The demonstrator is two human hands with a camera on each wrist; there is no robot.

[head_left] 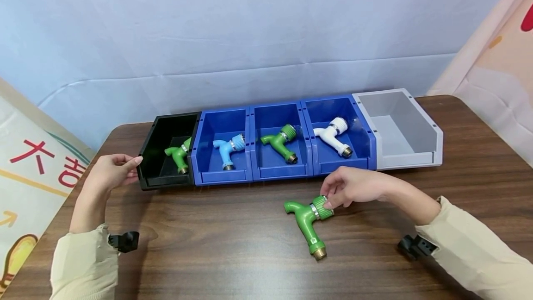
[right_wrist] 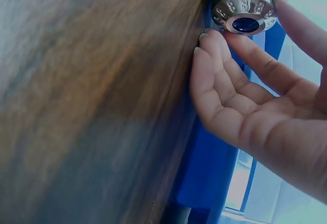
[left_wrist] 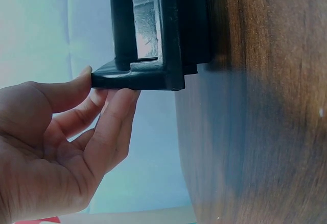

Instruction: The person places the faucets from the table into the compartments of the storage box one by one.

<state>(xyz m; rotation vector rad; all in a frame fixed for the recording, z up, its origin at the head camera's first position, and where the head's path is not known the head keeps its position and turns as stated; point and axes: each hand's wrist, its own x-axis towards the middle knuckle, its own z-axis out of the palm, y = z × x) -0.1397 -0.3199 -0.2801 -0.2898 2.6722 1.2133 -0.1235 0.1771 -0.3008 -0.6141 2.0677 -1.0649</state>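
Observation:
My right hand pinches a green tap by its ribbed knob, thumb and forefinger on either side. The tap is over the tabletop, its brass threaded end toward me and its spout to the left. In the right wrist view the knob's chrome cap shows between thumb and forefinger, the other fingers loosely bent below. My left hand holds the front left edge of a black bin. The left wrist view shows its thumb at the rim and its fingers against the outer wall. Another green tap lies inside that bin.
Three blue bins stand right of the black one, holding a light blue tap, a green tap and a white tap. A grey bin ends the row. All stand on a wooden table before a pale cloth.

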